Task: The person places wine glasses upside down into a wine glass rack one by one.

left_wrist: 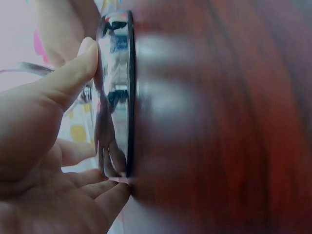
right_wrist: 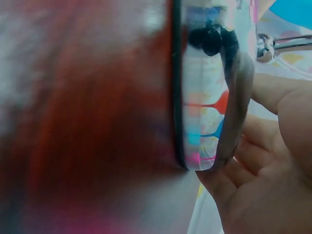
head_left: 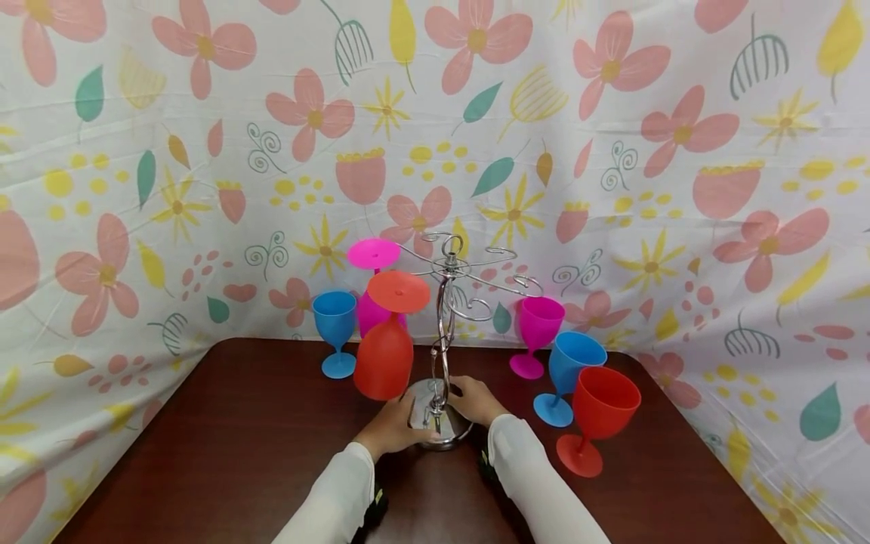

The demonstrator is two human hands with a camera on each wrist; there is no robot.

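Observation:
A chrome wine glass rack (head_left: 451, 263) with curled wire arms stands mid-table. My left hand (head_left: 393, 431) holds its round base (left_wrist: 114, 92) from the left, the thumb over the top and fingers around the rim. From the right, my right hand (head_left: 479, 400) grips the same base, fingers along the edge in the right wrist view. Upside down on the rack's left side hang a red goblet (head_left: 384, 359) and, behind it, a pink goblet (head_left: 374, 254), partly hidden. The arms on the right carry no goblets.
Upright on the dark wooden table (head_left: 224, 438) are a blue goblet (head_left: 335, 321) at back left and, in a row on the right, a pink goblet (head_left: 540, 321), another blue goblet (head_left: 574, 363) and another red goblet (head_left: 606, 404). A flowered cloth (head_left: 204, 151) hangs behind.

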